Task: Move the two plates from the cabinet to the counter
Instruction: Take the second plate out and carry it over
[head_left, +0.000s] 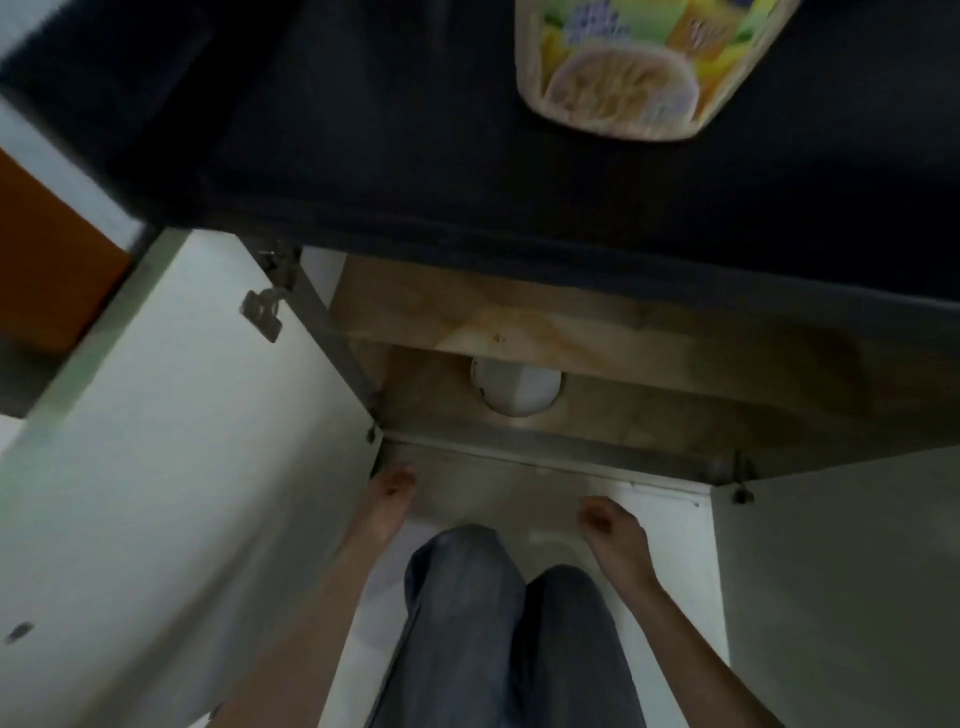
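Head: plates (white) beyond right grip

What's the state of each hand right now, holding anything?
Left hand: open, fingers fairly straight, holding nothing.
Right hand: open, fingers loosely curled, holding nothing.

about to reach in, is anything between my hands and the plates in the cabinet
Nothing visible does. The cabinet stands open, and the left hand and right hand hang empty before it. The white plates lie on its lower level, their far part tucked under the shelf above.
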